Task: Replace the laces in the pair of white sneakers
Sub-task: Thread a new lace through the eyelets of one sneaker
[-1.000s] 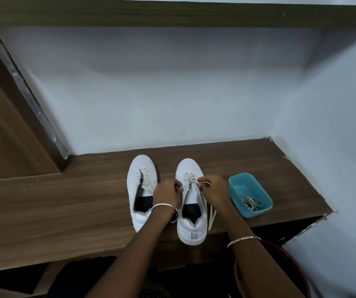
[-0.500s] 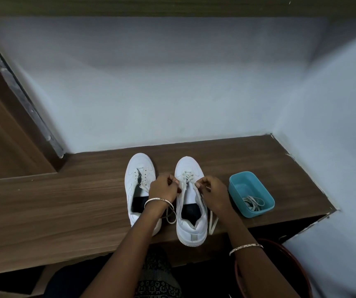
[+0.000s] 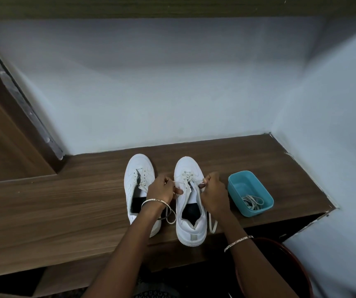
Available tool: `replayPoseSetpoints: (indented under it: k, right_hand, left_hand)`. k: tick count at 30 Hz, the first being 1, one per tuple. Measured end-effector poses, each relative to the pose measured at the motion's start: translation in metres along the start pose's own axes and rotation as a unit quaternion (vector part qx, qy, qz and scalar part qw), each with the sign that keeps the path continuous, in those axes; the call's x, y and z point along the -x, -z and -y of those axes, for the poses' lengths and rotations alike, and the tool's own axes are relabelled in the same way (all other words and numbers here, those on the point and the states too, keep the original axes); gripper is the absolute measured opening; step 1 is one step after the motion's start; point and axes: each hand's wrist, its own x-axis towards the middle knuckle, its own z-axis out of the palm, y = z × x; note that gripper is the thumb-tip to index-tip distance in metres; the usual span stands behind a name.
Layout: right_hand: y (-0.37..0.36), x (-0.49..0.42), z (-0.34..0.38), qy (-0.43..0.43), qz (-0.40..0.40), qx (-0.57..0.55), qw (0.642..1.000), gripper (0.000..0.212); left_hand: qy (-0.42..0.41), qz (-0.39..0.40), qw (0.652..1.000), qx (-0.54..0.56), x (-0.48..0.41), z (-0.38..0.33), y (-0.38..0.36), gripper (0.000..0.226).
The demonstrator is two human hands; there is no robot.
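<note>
Two white sneakers stand side by side on the wooden counter (image 3: pixel 65 207), toes toward the pale wall and heels near the front edge. On the left-hand sneaker (image 3: pixel 139 166) the eyelet rows lie spread apart over a dark insole, and your left forearm crosses its heel.

The right-hand sneaker (image 3: pixel 191 230) carries a pale lace (image 3: pixel 186 176) crossed through the eyelets nearest the toe. Your left hand (image 3: pixel 161 189) sits at that shoe's left flank, its fingers (image 3: pixel 178 191) curled and pinching the lace. Your right hand (image 3: pixel 214 194) mirrors it on the right flank, fingers (image 3: pixel 201 186) curled and pinching the other run of the same lace.

One loose end (image 3: pixel 170 216) loops on the counter between the two shoes. The other end (image 3: pixel 212 224) trails along the right-hand sneaker's outer side toward the counter edge.

Just right of your right hand, a teal tub (image 3: pixel 258 210) rests on the counter with a bundle of spare laces (image 3: pixel 252 202) in its near corner. A thin bangle (image 3: pixel 154 201) circles your left wrist, and another bangle (image 3: pixel 238 241) your right forearm. Below the counter at lower right shows the rim of a dark red vessel (image 3: pixel 291 254).
</note>
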Motion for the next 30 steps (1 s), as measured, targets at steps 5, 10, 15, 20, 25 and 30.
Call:
replayPoseSetpoints:
  k: [5,10,15,20,25,30]
  right_hand:
    - [0.000,-0.002,0.002,-0.011,-0.009,-0.008,1.000,0.022]
    - [0.012,-0.005,-0.003,0.012,-0.026,-0.071,0.997,0.006]
    - [0.033,-0.006,-0.001,0.018,-0.099,-0.103,0.990,0.009]
    - [0.049,0.001,0.029,0.078,-0.153,-0.105,0.980,0.023]
    - [0.035,0.004,0.039,0.053,-0.023,-0.085,0.995,0.039]
    - [0.016,0.009,0.038,0.025,0.078,-0.132,0.988,0.024]
  left_hand:
    - [-0.013,-0.018,1.000,-0.017,0.000,0.004,0.002,0.015]
    - [-0.106,-0.052,0.990,-0.075,0.009,0.003,0.007,0.012]
    - [-0.171,-0.059,0.975,-0.127,0.025,-0.001,-0.001,0.018]
    - [-0.181,-0.074,0.946,-0.258,0.033,0.004,-0.022,0.031]
    - [-0.176,-0.142,0.946,-0.234,0.036,0.007,-0.028,0.017]
    - [-0.042,-0.094,0.990,-0.095,0.024,0.005,-0.013,0.009]
